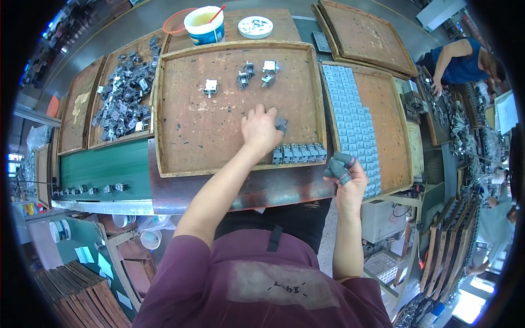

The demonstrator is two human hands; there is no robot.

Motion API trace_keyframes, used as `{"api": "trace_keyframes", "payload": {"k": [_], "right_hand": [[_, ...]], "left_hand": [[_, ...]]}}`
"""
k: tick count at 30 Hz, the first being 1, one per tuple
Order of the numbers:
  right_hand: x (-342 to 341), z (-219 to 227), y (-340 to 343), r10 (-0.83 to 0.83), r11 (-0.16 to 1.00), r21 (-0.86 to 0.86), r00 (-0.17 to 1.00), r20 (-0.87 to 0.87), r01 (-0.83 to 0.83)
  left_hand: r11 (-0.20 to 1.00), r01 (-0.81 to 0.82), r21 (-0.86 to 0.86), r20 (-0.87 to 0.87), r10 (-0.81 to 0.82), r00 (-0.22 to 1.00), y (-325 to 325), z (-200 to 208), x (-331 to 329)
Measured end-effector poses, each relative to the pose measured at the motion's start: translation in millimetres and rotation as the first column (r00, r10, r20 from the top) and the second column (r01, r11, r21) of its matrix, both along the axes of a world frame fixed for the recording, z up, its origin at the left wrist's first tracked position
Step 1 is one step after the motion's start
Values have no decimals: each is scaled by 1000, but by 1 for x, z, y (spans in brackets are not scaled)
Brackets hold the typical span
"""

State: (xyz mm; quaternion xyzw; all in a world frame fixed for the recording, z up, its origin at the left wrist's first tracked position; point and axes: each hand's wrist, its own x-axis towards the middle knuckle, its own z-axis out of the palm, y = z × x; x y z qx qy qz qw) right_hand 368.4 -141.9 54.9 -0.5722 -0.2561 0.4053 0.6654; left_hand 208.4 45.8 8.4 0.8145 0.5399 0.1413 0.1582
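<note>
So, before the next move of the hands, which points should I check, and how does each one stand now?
1. Left hand has a part: ok, its fingers touch a small grey part on the middle wooden tray.
2. Right hand has a firm hold: cannot tell; it grips a grey metal piece with covered fingertips.
3. Row of grey parts at the near tray edge: ok, standing side by side.
4. Loose parts within reach: ok, a few lie at the tray's far side.
5. Right tray has space: ok, the grey tiles cover only its left part.
</note>
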Motion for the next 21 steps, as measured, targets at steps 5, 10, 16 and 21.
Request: {"api": "trace_keyframes", "payload": {"k": [5,10,16,21], "right_hand": [[-7,7,0,11,1000,23,1000,-2,-11],[-10,25,-2,149,989,-43,982,120,-145],[-24,60,4,384,923,-266,660,646,-276],[-36,71,10,283,932,-150,406,869,-329]], "left_hand": [[992,106,-75,241,-85,967,14,-14,8],[942,183,-282,607,28,794,-10,-4,-9],[790,514,-334,925,171,338,-63,48,-54],[756,573,-317,927,118,357,-81,67,-86]]}}
